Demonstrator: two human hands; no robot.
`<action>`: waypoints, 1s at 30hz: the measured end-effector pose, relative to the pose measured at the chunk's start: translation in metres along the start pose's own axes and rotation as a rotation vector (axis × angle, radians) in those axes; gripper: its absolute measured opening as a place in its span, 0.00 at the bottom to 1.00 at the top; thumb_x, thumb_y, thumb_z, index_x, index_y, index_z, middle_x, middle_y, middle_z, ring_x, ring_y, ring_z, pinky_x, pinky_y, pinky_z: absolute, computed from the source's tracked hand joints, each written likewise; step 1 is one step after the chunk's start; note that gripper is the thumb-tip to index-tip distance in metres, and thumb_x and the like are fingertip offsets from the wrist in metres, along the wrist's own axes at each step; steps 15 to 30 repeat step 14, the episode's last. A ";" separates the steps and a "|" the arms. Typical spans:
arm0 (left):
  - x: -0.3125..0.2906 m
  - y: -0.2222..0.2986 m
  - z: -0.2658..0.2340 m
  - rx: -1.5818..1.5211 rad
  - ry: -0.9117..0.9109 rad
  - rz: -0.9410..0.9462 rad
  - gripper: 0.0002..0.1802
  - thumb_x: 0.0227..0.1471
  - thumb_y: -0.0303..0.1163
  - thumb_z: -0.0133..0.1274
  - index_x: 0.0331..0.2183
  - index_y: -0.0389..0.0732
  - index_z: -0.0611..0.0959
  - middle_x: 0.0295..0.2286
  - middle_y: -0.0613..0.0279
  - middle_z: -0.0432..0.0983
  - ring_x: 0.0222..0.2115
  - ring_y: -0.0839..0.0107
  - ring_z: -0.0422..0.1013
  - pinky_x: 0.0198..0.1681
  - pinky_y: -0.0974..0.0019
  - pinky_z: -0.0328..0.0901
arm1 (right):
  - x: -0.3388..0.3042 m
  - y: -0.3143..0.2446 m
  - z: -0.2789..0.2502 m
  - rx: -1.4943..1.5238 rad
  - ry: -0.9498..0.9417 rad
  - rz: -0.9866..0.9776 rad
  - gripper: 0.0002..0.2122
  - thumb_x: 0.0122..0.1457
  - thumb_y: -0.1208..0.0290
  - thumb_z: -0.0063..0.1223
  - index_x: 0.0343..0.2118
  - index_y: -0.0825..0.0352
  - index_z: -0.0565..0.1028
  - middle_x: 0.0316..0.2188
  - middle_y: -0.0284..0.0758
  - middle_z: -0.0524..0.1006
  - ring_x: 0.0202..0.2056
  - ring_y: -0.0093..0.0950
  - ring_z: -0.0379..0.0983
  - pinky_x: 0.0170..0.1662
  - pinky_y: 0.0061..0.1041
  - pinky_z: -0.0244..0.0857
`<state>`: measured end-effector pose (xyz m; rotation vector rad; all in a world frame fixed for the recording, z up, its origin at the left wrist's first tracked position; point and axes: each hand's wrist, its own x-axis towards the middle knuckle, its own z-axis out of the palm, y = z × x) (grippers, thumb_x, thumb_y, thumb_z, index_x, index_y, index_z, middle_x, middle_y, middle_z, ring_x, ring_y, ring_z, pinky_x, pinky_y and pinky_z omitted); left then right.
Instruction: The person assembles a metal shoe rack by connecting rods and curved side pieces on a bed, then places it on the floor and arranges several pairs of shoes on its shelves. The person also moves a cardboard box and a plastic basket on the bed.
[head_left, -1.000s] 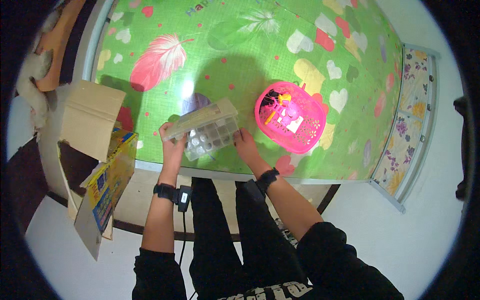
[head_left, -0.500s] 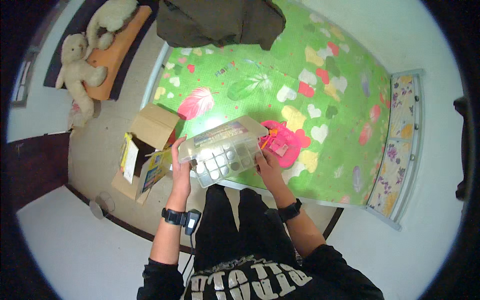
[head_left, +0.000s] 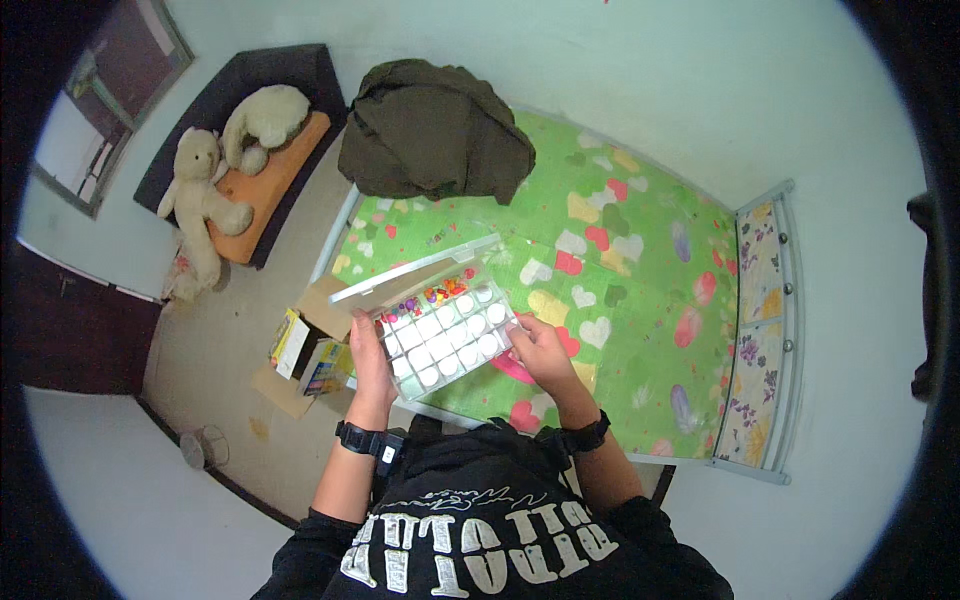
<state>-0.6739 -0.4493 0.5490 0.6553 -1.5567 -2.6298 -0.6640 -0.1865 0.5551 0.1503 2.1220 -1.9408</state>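
Observation:
I hold a clear plastic compartment box above the near edge of the bed, its hinged lid (head_left: pixel 415 272) tilted up at the far side. My left hand (head_left: pixel 371 365) grips the box's left end. My right hand (head_left: pixel 545 355) has closed on its right end, thumb over the rim. White round pieces (head_left: pixel 440 348) sit in most of the compartments. Along the far row lie small coloured beads (head_left: pixel 445 291), red, orange and purple. Partly hidden beneath the box and right hand is a pink basket (head_left: pixel 512 370).
On the floor at left stands an open cardboard box (head_left: pixel 322 308) with printed packs. A dark brown cloth bundle (head_left: pixel 435 130) lies on the green patterned bed (head_left: pixel 650 360). Beyond the floor, plush bears (head_left: pixel 207 195) rest on an orange seat. A wire bin (head_left: pixel 205 447) is at lower left.
The lid stands more open, and the beads in the far row have come into sight. My view has shifted, showing more wall, and the pink basket is now mostly covered.

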 end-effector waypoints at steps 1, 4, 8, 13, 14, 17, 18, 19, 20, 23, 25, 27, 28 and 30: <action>-0.003 0.007 0.005 -0.025 0.016 -0.024 0.33 0.66 0.59 0.40 0.53 0.38 0.71 0.48 0.57 0.73 0.46 0.67 0.73 0.50 0.62 0.70 | -0.002 -0.007 -0.001 0.059 -0.005 0.077 0.10 0.68 0.69 0.46 0.42 0.70 0.76 0.24 0.25 0.73 0.24 0.13 0.65 0.25 0.17 0.58; -0.010 0.025 0.014 -0.056 -0.005 -0.001 0.31 0.68 0.57 0.38 0.53 0.38 0.71 0.47 0.56 0.74 0.44 0.68 0.74 0.49 0.63 0.70 | -0.014 -0.025 -0.005 0.136 0.050 -0.011 0.16 0.71 0.61 0.42 0.42 0.69 0.76 0.24 0.27 0.74 0.21 0.13 0.63 0.22 0.15 0.54; -0.013 0.041 0.020 -0.144 -0.103 0.055 0.29 0.69 0.54 0.37 0.53 0.38 0.70 0.46 0.56 0.74 0.44 0.67 0.74 0.48 0.63 0.71 | -0.024 -0.036 -0.010 0.248 0.267 -0.062 0.11 0.66 0.67 0.42 0.39 0.69 0.75 0.23 0.27 0.73 0.16 0.13 0.58 0.20 0.16 0.50; -0.003 0.032 0.004 -0.135 -0.132 0.023 0.29 0.69 0.53 0.37 0.55 0.38 0.68 0.48 0.56 0.73 0.48 0.68 0.72 0.52 0.61 0.69 | -0.028 -0.028 -0.022 0.406 0.369 0.036 0.09 0.59 0.74 0.45 0.40 0.68 0.74 0.22 0.29 0.73 0.15 0.16 0.58 0.19 0.17 0.50; 0.004 0.028 0.000 -0.147 -0.170 0.022 0.29 0.69 0.53 0.37 0.56 0.38 0.67 0.49 0.56 0.73 0.49 0.68 0.72 0.54 0.61 0.68 | -0.028 -0.026 -0.021 0.411 0.358 0.014 0.09 0.59 0.74 0.45 0.40 0.68 0.74 0.22 0.29 0.73 0.15 0.16 0.58 0.19 0.17 0.50; 0.004 0.028 0.000 -0.147 -0.170 0.022 0.29 0.69 0.53 0.37 0.56 0.38 0.67 0.49 0.56 0.73 0.49 0.68 0.72 0.54 0.61 0.68 | -0.028 -0.026 -0.021 0.411 0.358 0.014 0.09 0.59 0.74 0.45 0.40 0.68 0.74 0.22 0.29 0.73 0.15 0.16 0.58 0.19 0.17 0.50; 0.004 0.028 0.000 -0.147 -0.170 0.022 0.29 0.69 0.53 0.37 0.56 0.38 0.67 0.49 0.56 0.73 0.49 0.68 0.72 0.54 0.61 0.68 | -0.028 -0.026 -0.021 0.411 0.358 0.014 0.09 0.59 0.74 0.45 0.40 0.68 0.74 0.22 0.29 0.73 0.15 0.16 0.58 0.19 0.17 0.50; 0.004 0.028 0.000 -0.147 -0.170 0.022 0.29 0.69 0.53 0.37 0.56 0.38 0.67 0.49 0.56 0.73 0.49 0.68 0.72 0.54 0.61 0.68 | -0.028 -0.026 -0.021 0.411 0.358 0.014 0.09 0.59 0.74 0.45 0.40 0.68 0.74 0.22 0.29 0.73 0.15 0.16 0.58 0.19 0.17 0.50; 0.004 0.028 0.000 -0.147 -0.170 0.022 0.29 0.69 0.53 0.37 0.56 0.38 0.67 0.49 0.56 0.73 0.49 0.68 0.72 0.54 0.61 0.68 | -0.028 -0.026 -0.021 0.411 0.358 0.014 0.09 0.59 0.74 0.45 0.40 0.68 0.74 0.22 0.29 0.73 0.15 0.16 0.58 0.19 0.17 0.50; 0.004 0.028 0.000 -0.147 -0.170 0.022 0.29 0.69 0.53 0.37 0.56 0.38 0.67 0.49 0.56 0.73 0.49 0.68 0.72 0.54 0.61 0.68 | -0.028 -0.026 -0.021 0.411 0.358 0.014 0.09 0.59 0.74 0.45 0.40 0.68 0.74 0.22 0.29 0.73 0.15 0.16 0.58 0.19 0.17 0.50; 0.004 0.028 0.000 -0.147 -0.170 0.022 0.29 0.69 0.53 0.37 0.56 0.38 0.67 0.49 0.56 0.73 0.49 0.68 0.72 0.54 0.61 0.68 | -0.028 -0.026 -0.021 0.411 0.358 0.014 0.09 0.59 0.74 0.45 0.40 0.68 0.74 0.22 0.29 0.73 0.15 0.16 0.58 0.19 0.17 0.50; 0.004 0.028 0.000 -0.147 -0.170 0.022 0.29 0.69 0.53 0.37 0.56 0.38 0.67 0.49 0.56 0.73 0.49 0.68 0.72 0.54 0.61 0.68 | -0.028 -0.026 -0.021 0.411 0.358 0.014 0.09 0.59 0.74 0.45 0.40 0.68 0.74 0.22 0.29 0.73 0.15 0.16 0.58 0.19 0.17 0.50; 0.004 0.028 0.000 -0.147 -0.170 0.022 0.29 0.69 0.53 0.37 0.56 0.38 0.67 0.49 0.56 0.73 0.49 0.68 0.72 0.54 0.61 0.68 | -0.028 -0.026 -0.021 0.411 0.358 0.014 0.09 0.59 0.74 0.45 0.40 0.68 0.74 0.22 0.29 0.73 0.15 0.16 0.58 0.19 0.17 0.50; 0.004 0.028 0.000 -0.147 -0.170 0.022 0.29 0.69 0.53 0.37 0.56 0.38 0.67 0.49 0.56 0.73 0.49 0.68 0.72 0.54 0.61 0.68 | -0.028 -0.026 -0.021 0.411 0.358 0.014 0.09 0.59 0.74 0.45 0.40 0.68 0.74 0.22 0.29 0.73 0.15 0.16 0.58 0.19 0.17 0.50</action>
